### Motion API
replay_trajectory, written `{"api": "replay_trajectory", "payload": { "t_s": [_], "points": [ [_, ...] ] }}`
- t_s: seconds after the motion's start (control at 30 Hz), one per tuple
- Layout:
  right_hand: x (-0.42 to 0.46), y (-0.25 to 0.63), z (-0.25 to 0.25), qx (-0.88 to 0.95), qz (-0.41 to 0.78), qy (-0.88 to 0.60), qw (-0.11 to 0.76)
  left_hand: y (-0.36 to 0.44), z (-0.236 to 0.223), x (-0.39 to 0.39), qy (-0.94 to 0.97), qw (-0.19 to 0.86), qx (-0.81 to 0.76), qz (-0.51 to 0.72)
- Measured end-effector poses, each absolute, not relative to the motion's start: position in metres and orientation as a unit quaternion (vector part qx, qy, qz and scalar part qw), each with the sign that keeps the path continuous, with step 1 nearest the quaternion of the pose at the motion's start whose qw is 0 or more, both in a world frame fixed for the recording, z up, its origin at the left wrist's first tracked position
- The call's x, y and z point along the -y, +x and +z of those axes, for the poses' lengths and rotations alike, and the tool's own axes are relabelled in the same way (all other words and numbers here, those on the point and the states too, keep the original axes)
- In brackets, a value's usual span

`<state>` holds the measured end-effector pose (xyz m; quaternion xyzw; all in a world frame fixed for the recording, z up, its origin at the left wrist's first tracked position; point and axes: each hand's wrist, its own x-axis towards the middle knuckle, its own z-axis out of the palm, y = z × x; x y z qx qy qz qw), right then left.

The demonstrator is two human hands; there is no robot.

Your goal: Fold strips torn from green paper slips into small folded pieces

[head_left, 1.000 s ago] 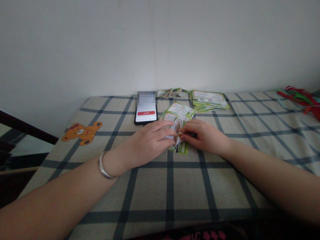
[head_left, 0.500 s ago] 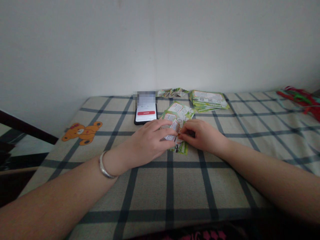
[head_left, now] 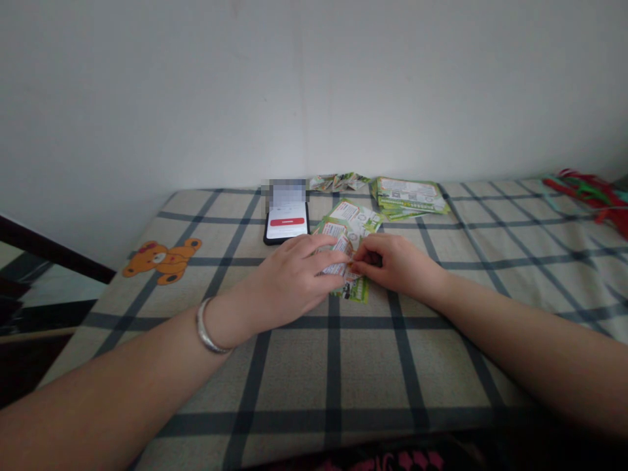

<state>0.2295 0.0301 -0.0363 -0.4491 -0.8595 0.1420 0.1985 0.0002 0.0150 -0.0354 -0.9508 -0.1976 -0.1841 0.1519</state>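
My left hand point(head_left: 299, 278), a silver bangle on its wrist, has its slightly parted fingers curled over a green and white printed leaflet point(head_left: 336, 268). My right hand point(head_left: 392, 261) pinches the same leaflet at its right edge, thumb against index finger. The leaflet looks folded or bent between the hands, and the fingers hide part of it. Beneath and just beyond it lie more leaflets point(head_left: 349, 212) of the same print, fanned out flat on the checked cloth.
A phone point(head_left: 287, 229) with a lit screen lies beyond my left hand. Folded leaflets point(head_left: 341, 182) and a leaflet stack point(head_left: 412, 193) sit by the wall. An orange bear picture point(head_left: 167, 260) is at left, a red and green bundle point(head_left: 596, 196) at far right.
Both hands stay almost in the same place on the leaflet, with only slight finger movement. The rest of the scene looks the same.
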Motion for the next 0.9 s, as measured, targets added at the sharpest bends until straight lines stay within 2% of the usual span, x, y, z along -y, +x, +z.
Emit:
{"api": "replay_trajectory", "payload": {
  "t_s": [0.9],
  "points": [
    [-0.031, 0.2284, -0.0336, 0.854, 0.127, -0.468, 0.186, 0.0053, -0.0302, -0.012, -0.948, 0.129, 0.208, -0.204]
  ]
}}
